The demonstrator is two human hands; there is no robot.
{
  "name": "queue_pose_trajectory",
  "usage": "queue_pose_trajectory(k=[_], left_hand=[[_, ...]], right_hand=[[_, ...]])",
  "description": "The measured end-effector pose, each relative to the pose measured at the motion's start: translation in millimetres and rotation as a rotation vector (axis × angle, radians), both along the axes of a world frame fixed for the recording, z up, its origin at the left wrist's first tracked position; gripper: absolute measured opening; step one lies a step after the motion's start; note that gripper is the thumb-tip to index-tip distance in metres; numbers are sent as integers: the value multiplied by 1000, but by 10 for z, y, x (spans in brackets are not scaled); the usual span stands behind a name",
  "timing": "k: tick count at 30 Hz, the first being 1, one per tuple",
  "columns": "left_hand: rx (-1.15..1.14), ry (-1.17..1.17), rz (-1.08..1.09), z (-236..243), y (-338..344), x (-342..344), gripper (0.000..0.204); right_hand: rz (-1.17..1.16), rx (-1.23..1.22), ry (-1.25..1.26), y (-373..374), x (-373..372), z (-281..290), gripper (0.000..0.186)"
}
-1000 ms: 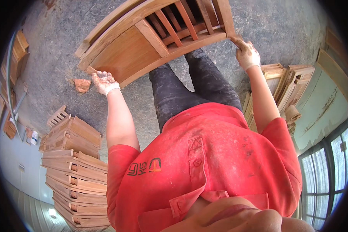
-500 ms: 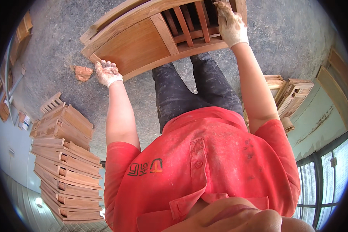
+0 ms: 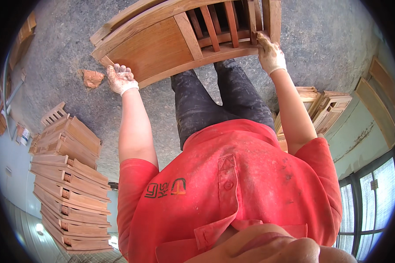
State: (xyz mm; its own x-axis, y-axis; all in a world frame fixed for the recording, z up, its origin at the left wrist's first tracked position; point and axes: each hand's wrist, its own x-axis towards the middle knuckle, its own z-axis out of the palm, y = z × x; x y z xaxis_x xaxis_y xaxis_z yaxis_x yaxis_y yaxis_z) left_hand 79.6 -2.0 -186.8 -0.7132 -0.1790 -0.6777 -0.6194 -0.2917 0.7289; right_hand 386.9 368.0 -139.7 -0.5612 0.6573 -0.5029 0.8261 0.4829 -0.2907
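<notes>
A curved-looking wooden frame panel [image 3: 156, 50], solid on its left part and slatted on its right, is in front of my legs. My left hand [image 3: 122, 79], in a dirty white glove, has its fingers curled round the lower left corner. At the lower right corner my right hand [image 3: 271, 57], gloved the same way, is closed on the frame's edge beside the slats; its thumb is partly hidden. Right behind the panel lies a second wooden piece [image 3: 114, 28], of which only a long edge shows.
A crumpled reddish-brown piece [image 3: 93, 79] lies on the grey floor near my left hand. A tall stack of wooden frames [image 3: 72, 197] stands at the left. More frames [image 3: 333, 109] lean at the right, near wooden panels against the wall [image 3: 375, 109] and a window [image 3: 368, 201].
My right hand has moved down and right, from over the slats to the panel's lower right corner. My left hand keeps its place on the left corner.
</notes>
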Motion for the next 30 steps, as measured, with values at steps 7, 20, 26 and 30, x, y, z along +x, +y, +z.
queue_pose_trajectory(k=[7, 20, 26, 30], left_hand=[[-19, 36, 29, 120, 98, 56, 13], [32, 33, 3, 52, 7, 42, 11], [33, 39, 19, 86, 154, 61, 10], [51, 2, -15, 27, -44, 17, 9]], right_hand=[[-84, 58, 342, -145, -105, 85, 47], [-156, 92, 92, -246, -353, 30, 49], [-60, 63, 11, 65, -528, 88, 47], [-76, 3, -150, -118, -319, 96, 45]])
